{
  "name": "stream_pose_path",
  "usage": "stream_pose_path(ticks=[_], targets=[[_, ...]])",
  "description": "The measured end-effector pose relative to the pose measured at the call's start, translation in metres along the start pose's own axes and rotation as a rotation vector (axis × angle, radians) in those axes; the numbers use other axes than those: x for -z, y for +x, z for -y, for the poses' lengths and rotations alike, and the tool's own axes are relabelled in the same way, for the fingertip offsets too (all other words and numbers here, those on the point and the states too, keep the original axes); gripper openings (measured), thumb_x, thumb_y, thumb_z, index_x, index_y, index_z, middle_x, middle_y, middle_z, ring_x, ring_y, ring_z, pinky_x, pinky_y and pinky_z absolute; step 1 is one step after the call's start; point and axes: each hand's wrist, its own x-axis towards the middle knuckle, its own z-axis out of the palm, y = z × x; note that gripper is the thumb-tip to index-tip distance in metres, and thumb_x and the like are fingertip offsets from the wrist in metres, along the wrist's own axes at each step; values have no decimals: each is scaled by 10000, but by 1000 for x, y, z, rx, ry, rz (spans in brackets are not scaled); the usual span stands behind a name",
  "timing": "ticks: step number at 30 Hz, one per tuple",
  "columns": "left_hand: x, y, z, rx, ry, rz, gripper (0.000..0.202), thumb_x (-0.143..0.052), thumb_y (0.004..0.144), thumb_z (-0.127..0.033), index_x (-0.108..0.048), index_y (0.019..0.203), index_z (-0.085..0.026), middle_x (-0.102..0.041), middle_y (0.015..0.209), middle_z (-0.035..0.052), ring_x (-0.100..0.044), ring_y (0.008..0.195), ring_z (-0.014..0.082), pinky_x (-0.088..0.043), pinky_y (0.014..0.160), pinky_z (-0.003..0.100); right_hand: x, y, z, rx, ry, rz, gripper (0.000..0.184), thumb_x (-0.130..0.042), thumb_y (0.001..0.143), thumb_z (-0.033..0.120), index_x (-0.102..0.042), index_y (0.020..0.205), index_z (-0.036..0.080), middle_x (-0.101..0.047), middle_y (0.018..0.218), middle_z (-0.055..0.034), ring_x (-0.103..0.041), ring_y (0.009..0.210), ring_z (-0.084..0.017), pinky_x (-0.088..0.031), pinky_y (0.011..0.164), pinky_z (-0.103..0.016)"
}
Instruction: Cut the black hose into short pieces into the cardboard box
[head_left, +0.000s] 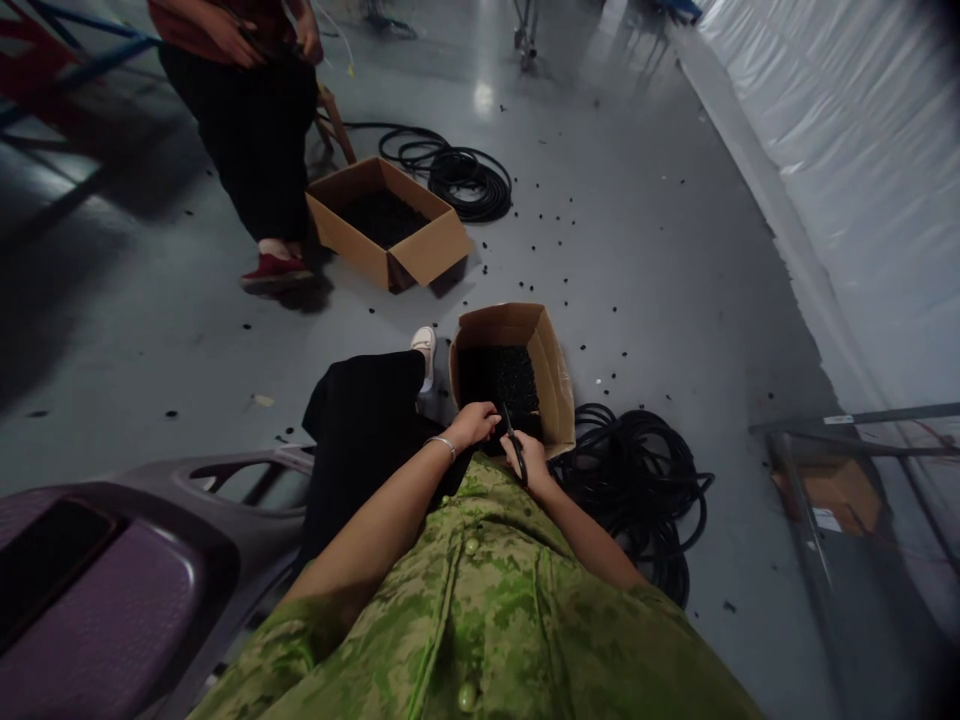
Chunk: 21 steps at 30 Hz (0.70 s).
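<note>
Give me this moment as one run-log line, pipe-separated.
right hand: holds scissors | left hand: beside scissors, grip unclear | near box: black pieces inside | black coil: right of near box | co-worker: by far box

Smooth grey floor (675,300), glossy, with a patch of reflected light (484,98) at twelve o'clock. Wrinkled whitish sheeting (862,130) hangs at two, a metal frame (885,414) stands toward three, blue metal framing (124,50) at ten, a purple-and-grey plastic chair (161,580) at eight.
</note>
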Motion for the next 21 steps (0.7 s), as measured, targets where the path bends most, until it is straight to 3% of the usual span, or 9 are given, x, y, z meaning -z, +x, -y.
stream_pose_path(ticks=[4, 7, 13, 17, 21], targets=[[-1, 1, 0, 5, 48, -7, 105, -614, 856, -230, -574, 783, -167, -602, 570, -41, -532, 421, 77, -343, 438, 168, -4, 0, -4, 69, -110, -82, 323, -518, 838, 514, -643, 746, 231, -589, 603, 1, -536, 604, -171, -407, 584, -249], [-1, 2, 1, 25, 97, -7, 129, -612, 855, -213, -567, 743, -168, -613, 560, -31, -554, 425, 88, -355, 447, 177, -3, -3, -6, 44, -150, -101, 323, -522, 844, 499, -643, 730, 222, -652, 671, -22, -569, 662, -189, -437, 645, -270], [-1, 3, 3, 45, 101, -5, 149, -619, 845, -212, -551, 717, -177, -593, 516, -38, -563, 430, 96, -367, 456, 180, -2, -4, -10, 38, -100, -96, 325, -566, 794, 541, -640, 701, 238, -648, 659, -7, -580, 678, -203, -432, 648, -279], [-2, 1, 1, 42, -28, -37, 120, -600, 854, -184, -521, 763, -180, -578, 540, -54, -542, 412, 88, -366, 452, 181, -2, -1, -9, 26, -40, -81, 361, -562, 792, 568, -610, 661, 235, -588, 597, 3, -549, 628, -181, -416, 595, -260], [-1, 0, -3, -3, -281, -116, 173, -624, 853, -216, -483, 759, -182, -536, 552, -72, -504, 410, 65, -360, 449, 165, 3, -4, -6, -47, 125, 2, 414, -569, 800, 588, -678, 877, 196, -545, 558, 29, -506, 515, -144, -407, 523, -246]])
